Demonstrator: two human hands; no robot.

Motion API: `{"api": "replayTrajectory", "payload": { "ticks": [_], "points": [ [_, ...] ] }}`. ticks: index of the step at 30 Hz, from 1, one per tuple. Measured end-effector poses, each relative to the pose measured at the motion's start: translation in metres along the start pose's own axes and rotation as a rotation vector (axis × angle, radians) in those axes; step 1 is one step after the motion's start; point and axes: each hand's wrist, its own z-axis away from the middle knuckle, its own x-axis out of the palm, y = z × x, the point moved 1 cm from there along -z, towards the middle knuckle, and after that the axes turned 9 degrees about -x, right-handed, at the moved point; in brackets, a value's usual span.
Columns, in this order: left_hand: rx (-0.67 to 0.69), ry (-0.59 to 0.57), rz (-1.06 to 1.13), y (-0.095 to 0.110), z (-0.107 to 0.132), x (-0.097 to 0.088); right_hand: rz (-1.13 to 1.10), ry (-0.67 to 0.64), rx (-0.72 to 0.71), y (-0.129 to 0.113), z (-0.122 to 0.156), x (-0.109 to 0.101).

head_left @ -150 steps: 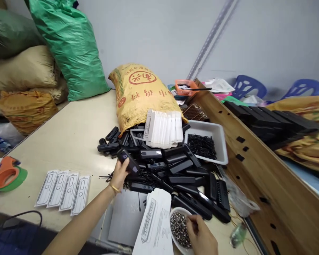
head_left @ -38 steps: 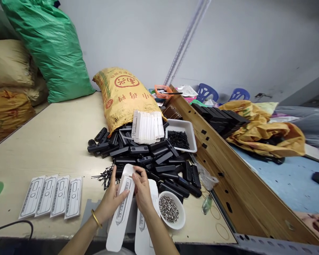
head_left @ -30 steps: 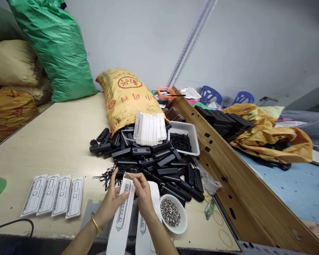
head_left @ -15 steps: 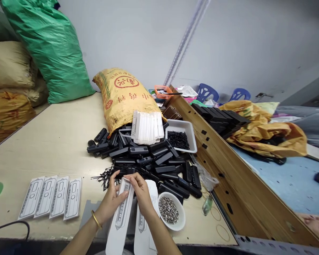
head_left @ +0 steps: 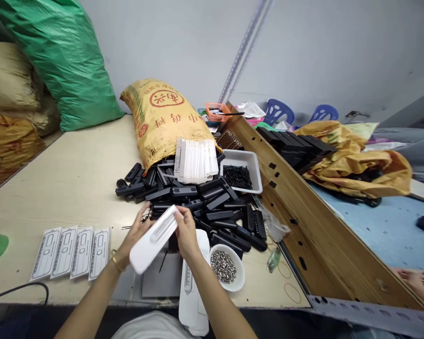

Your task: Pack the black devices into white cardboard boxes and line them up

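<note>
Both my hands hold a long white printed box (head_left: 151,238) above the table's near edge. My left hand (head_left: 134,235) grips it from beneath along its left side. My right hand (head_left: 186,232) pinches its far end, fingers closed. The box lies tilted, its far end raised. Just beyond it spreads a pile of black plastic cases (head_left: 201,205). A stack of flat white boxes (head_left: 195,292) lies under my right forearm, and a white bowl of small metal pieces (head_left: 226,273) sits to the right of it.
A row of packed white boxes (head_left: 72,252) lies at the left. A yellow sack (head_left: 162,117), a bundle of white boxes (head_left: 195,161) and a white tray of black pins (head_left: 240,176) stand behind the pile. A wooden divider (head_left: 304,221) runs along the right. Another person's hand (head_left: 415,280) shows at the far right.
The white box has turned from standing lengthwise toward me to lying tilted across my hands, swung to the left. The camera has dipped slightly.
</note>
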Motion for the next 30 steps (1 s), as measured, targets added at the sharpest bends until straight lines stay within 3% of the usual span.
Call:
{"api": "replayTrajectory", "payload": {
  "ticks": [2, 4, 5, 7, 10, 12, 14, 17, 19, 23, 25, 27, 30],
  "points": [
    [0.234, -0.011, -0.225, 0.009, 0.005, -0.005, 0.044, 0.032, -0.018, 0.002, -0.012, 0.01],
    [0.449, 0.033, -0.419, 0.015, 0.01, -0.007, 0.103, -0.051, -0.01, 0.003, -0.017, 0.017],
    [0.494, 0.087, -0.456, 0.017, 0.012, -0.009, 0.145, -0.109, -0.008, 0.002, -0.017, 0.017],
    [0.423, 0.269, -0.469, 0.018, 0.013, -0.015, 0.266, -0.219, -0.014, -0.003, -0.014, 0.005],
    [0.077, 0.495, -0.57, 0.012, 0.011, -0.028, 0.662, -0.379, -0.12, -0.009, -0.006, -0.025],
    [-0.067, 0.494, -0.7, 0.002, 0.008, -0.032, 1.104, -0.597, -0.339, -0.006, 0.0, -0.039],
    [-0.099, 0.442, -0.802, -0.011, 0.004, -0.029, 1.396, -0.81, -0.582, 0.002, 0.003, -0.042],
    [-0.08, 0.41, -0.883, -0.026, 0.0, -0.024, 1.378, -0.979, -0.774, 0.006, -0.006, -0.037],
    [-0.076, 0.414, -0.905, -0.031, -0.001, -0.024, 1.21, -0.902, -0.745, -0.006, -0.018, -0.035],
    [-0.013, 0.418, -0.898, -0.026, 0.001, -0.022, 0.64, -0.364, -0.475, -0.044, -0.034, -0.032],
    [0.06, 0.378, -0.846, -0.021, 0.002, -0.016, 0.399, -0.215, -0.384, -0.052, -0.03, -0.02],
    [0.133, 0.358, -0.77, -0.019, 0.002, -0.01, 0.345, -0.234, -0.344, -0.049, -0.022, -0.004],
    [0.2, 0.401, -0.682, -0.02, 0.006, -0.009, 0.465, -0.367, -0.351, -0.032, -0.013, 0.011]
  ]
}}
